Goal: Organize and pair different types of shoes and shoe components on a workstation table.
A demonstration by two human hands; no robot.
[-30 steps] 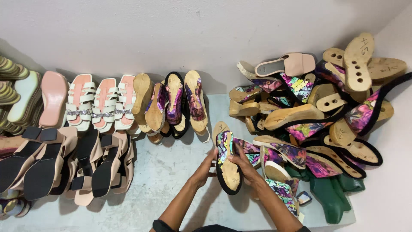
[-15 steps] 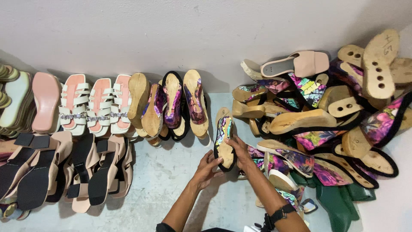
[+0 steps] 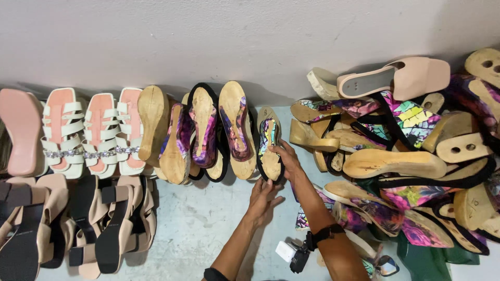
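Along the wall [image 3: 250, 36], from the left, lie one plain pink sole [image 3: 22, 132], then three white strappy sandals [image 3: 94, 132] with pink insoles, and below them a cluster of beige and black block-heel sandals [image 3: 88, 224], too overlapped to count surely. Next comes the standing row of floral wedges [image 3: 203, 130], about five on edge, wooden bottoms and purple-patterned uppers alternating. At the right end of that row is the floral wedge in hand [image 3: 270, 151], on the grey floor [image 3: 192, 218] just beside the last of the row. The left hand [image 3: 263, 195] has its fingers stretched out, the tips against the wedge's heel end, not clasping anything. The right hand [image 3: 289, 158] curls its fingers round the wedge's right edge, grasping it; a black strap with a small device [image 3: 307, 247] sits on that forearm. To do this well, I judge the wedge should be kept on edge, pressed snug against its neighbour and toe toward the wall, so the row stays even. Farther right sprawls the loose heap of wedges [image 3: 406, 156], well over a dozen, with one pale pink mule [image 3: 396, 78] on top.
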